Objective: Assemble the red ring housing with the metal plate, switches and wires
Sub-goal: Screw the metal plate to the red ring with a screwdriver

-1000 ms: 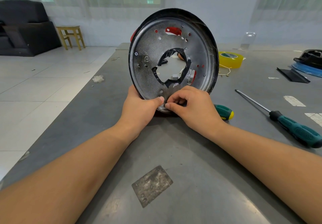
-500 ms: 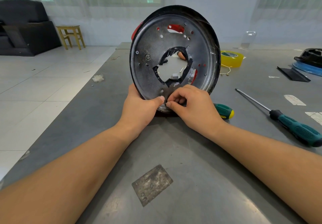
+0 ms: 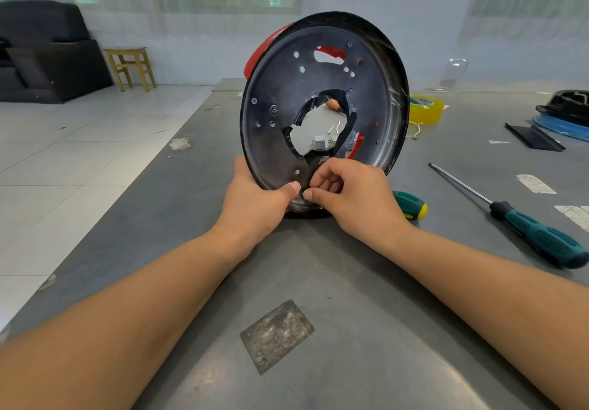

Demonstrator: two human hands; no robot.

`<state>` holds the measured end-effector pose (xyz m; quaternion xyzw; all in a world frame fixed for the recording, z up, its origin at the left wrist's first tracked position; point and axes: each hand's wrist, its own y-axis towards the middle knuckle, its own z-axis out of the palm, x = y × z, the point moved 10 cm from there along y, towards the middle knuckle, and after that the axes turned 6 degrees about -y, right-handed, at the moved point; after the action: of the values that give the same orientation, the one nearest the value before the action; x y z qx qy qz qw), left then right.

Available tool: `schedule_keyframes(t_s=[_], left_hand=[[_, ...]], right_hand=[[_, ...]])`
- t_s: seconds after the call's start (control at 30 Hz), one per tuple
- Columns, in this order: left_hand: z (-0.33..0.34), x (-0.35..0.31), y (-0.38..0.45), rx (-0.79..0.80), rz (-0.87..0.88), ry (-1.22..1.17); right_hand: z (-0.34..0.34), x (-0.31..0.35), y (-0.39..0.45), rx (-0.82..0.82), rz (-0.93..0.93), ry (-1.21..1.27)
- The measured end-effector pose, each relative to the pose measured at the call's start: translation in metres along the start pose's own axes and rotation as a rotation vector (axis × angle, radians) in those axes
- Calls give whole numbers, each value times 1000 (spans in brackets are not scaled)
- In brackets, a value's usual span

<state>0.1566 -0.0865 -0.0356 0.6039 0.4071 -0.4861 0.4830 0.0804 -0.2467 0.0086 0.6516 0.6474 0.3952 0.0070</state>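
On the grey table (image 3: 366, 330), the metal plate (image 3: 277, 91) stands on its lower edge, and compared with a second ago I see it turned more to my right: the red ring housing (image 3: 259, 51) behind it now shows as a wider strip at the upper left, and the plate's face looks darker. Its top edge also sits higher against the far wall. Both my hands stay where they were, at the bottom rim.

From the left, my left hand (image 3: 255, 199) grips the lower left rim, palm wrapped round the edge, thumb pressed flat on the plate's face near a small hole. My right hand (image 3: 353, 197) has its fingers curled, thumb and forefinger pinching at the plate's bottom just beside the left thumb; I cannot tell what small piece, if any, sits between them. Through the jagged middle opening I see a small grey switch (image 3: 322, 143) and thin wires (image 3: 334, 126) lying on the table beyond.

Further right, a short green screwdriver handle (image 3: 409, 204) pokes out behind my right hand, then a yellow tape roll (image 3: 425, 108), then a long green screwdriver (image 3: 522, 224).
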Motion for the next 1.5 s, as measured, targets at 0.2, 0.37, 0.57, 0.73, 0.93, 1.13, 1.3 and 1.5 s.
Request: schedule_keyframes(t_s=[0.2,0.37,0.57,0.73,0.93,1.13,1.3,1.5], left_hand=[[2,-2,-3,3,-2,-24],[2,-2,-3,-1,11,-40],[1,0,0,-12,16,-51],[2,4,2,7,-35,-133],[-4,16,7,-60,-150,-336],[-9,19,11,-105,-183,-441],[-12,17,11,-145,-184,-487],[-22,20,16,-183,-166,-470]], right_hand=[[0,3,-2,-13,-4,-41],[0,8,-2,-24,-51,-100],[1,12,-4,-32,-78,-127],[2,16,-3,-11,-123,-134],[-28,16,-10,-152,-233,-205],[-65,-30,-28,-173,-144,-440],[-61,-71,-31,73,102,-479],[-42,-85,-27,219,122,-435]])
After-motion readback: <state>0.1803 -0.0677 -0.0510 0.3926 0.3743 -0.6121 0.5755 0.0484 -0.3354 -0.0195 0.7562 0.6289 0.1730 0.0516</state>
